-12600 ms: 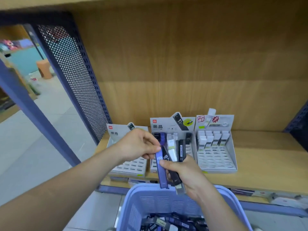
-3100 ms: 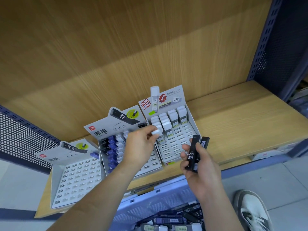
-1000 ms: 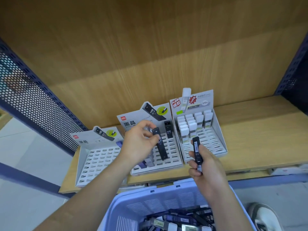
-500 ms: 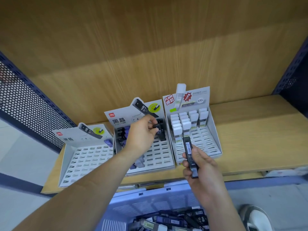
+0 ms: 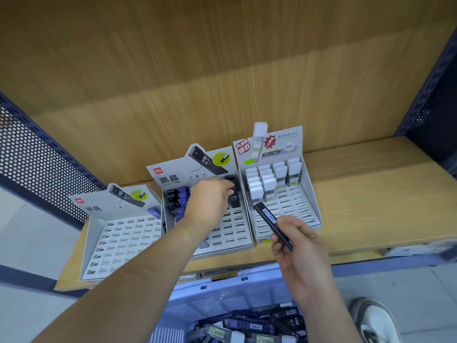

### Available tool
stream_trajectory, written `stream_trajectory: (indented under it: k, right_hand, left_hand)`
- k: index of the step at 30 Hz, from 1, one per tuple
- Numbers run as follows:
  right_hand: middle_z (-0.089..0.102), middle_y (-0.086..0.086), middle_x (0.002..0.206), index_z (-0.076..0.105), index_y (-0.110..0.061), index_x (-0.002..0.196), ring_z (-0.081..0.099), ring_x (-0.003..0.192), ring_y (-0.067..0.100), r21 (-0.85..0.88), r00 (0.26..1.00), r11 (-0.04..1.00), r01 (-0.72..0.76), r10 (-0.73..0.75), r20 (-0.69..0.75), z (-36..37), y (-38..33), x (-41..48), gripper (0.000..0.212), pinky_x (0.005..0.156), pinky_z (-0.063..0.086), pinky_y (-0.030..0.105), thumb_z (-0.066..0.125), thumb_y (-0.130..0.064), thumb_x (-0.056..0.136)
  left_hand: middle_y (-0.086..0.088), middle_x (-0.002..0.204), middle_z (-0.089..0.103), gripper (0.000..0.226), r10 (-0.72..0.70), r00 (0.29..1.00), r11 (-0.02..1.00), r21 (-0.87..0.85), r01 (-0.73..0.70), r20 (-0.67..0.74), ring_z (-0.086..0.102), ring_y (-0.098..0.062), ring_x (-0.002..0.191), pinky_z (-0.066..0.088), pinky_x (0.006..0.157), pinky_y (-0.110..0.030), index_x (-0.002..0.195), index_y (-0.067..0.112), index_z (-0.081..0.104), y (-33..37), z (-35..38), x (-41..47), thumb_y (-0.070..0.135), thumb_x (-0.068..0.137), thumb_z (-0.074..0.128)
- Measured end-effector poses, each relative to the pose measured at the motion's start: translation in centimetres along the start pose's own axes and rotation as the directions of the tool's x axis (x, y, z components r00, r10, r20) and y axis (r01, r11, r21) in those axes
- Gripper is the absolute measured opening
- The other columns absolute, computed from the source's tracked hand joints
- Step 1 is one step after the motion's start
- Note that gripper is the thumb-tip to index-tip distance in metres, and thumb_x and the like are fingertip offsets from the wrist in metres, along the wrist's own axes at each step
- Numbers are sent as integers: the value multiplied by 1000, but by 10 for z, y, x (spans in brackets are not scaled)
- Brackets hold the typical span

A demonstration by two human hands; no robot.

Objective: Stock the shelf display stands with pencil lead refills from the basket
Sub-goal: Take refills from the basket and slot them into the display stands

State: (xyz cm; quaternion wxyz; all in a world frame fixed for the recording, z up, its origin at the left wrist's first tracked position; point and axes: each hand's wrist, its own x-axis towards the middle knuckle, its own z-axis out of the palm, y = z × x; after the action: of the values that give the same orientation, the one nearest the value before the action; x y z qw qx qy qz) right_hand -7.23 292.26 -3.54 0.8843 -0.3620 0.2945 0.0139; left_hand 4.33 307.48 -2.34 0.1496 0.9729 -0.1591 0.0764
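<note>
Three grey display stands sit on the wooden shelf. My left hand (image 5: 210,201) reaches over the middle stand (image 5: 230,233) and pinches a black HB 0.7 refill (image 5: 233,198) standing in its right column near the back. Black and purple refills fill that stand's back left rows. My right hand (image 5: 294,241) grips another black refill (image 5: 270,220), tilted, in front of the right stand (image 5: 296,211), which holds several white-capped refills (image 5: 268,184). The left stand (image 5: 118,241) holds one purple refill (image 5: 154,212). The lilac basket (image 5: 222,295) below holds several refills.
Blue perforated metal panels flank the shelf on the left (image 5: 32,164) and right (image 5: 430,95). The wooden shelf (image 5: 371,194) stretches right of the stands. A white shoe (image 5: 373,320) rests on the floor at the bottom right.
My left hand has moved its black refill back into the middle stand's right column. My right hand has kept hold of its black refill and tilted it.
</note>
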Motion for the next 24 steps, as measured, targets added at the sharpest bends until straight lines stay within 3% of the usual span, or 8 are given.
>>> stream_trajectory:
  k: [3, 8, 10, 12, 14, 17, 19, 24]
  right_hand:
    - [60, 3, 68, 66, -8, 78, 50, 57, 11, -4, 1000, 1000, 4, -4, 4, 0, 1, -1, 4, 48, 43, 16, 70, -6, 79]
    - [61, 3, 67, 66, -8, 81, 52, 53, 9, -39, 1000, 999, 8, -8, -9, 4, -1, -4, 11, 44, 41, 16, 74, -13, 76]
    - [62, 2, 66, 65, -8, 84, 52, 49, 8, -51, 1000, 999, 14, -15, -10, 6, -2, -5, 14, 42, 40, 16, 75, -14, 76]
    - [61, 0, 64, 64, -9, 83, 51, 49, 7, -58, 1000, 998, 31, -31, -2, 8, -3, -5, 16, 43, 41, 16, 76, -14, 73]
    - [60, 0, 63, 64, -9, 81, 51, 49, 7, -53, 999, 998, 36, -36, -2, 8, -3, -5, 13, 44, 43, 16, 75, -13, 76]
    - [63, 4, 69, 64, -7, 82, 56, 54, 10, 53, 999, 998, 23, -24, 25, 10, -3, -8, 14, 50, 50, 17, 69, -19, 86]
    - [69, 7, 78, 67, -6, 89, 62, 65, 12, 176, 995, 984, -1, -16, 95, 11, -4, -9, 23, 60, 55, 18, 66, -29, 87]
    - [62, 4, 71, 72, -14, 74, 55, 66, 11, -3, 972, 999, 51, -49, 231, 14, -4, -11, 12, 60, 49, 19, 66, -13, 84]
  left_hand:
    - [-7, 99, 71, 20, -103, 995, 994, -34, 103, 1, 64, -26, 94, 51, 82, -33, 109, 16, 68, 4, -4, 4, 18, 91, 59]
    - [-2, 95, 68, 18, -139, 990, 990, 25, 138, 36, 62, -24, 90, 51, 77, -35, 107, 23, 65, 8, -15, 2, 27, 90, 60]
    - [1, 94, 69, 19, -159, 987, 975, -158, 158, 6, 61, -18, 87, 51, 76, -30, 107, 25, 68, 19, -27, -8, 27, 92, 57]
    - [2, 91, 71, 15, -191, 969, 794, -556, 245, 155, 62, -13, 78, 54, 69, -25, 103, 29, 70, 34, -40, -24, 27, 92, 59]
    - [3, 88, 70, 20, -114, 945, 680, -670, 300, 307, 59, -7, 67, 49, 60, -20, 104, 31, 70, 44, -46, -42, 27, 85, 69]
    - [14, 78, 66, 26, -71, 969, 809, -554, 196, 238, 54, 8, 59, 40, 63, -9, 102, 28, 73, 43, -40, -59, 21, 77, 77]
    - [19, 68, 66, 16, -118, 977, 808, -555, 198, 177, 55, 8, 57, 42, 62, -9, 97, 25, 75, 43, -38, -65, 23, 82, 72]
    - [0, 67, 68, 18, -191, 903, 511, -747, 426, 384, 60, -10, 57, 53, 58, -25, 84, 14, 72, 51, -37, -80, 17, 93, 57]
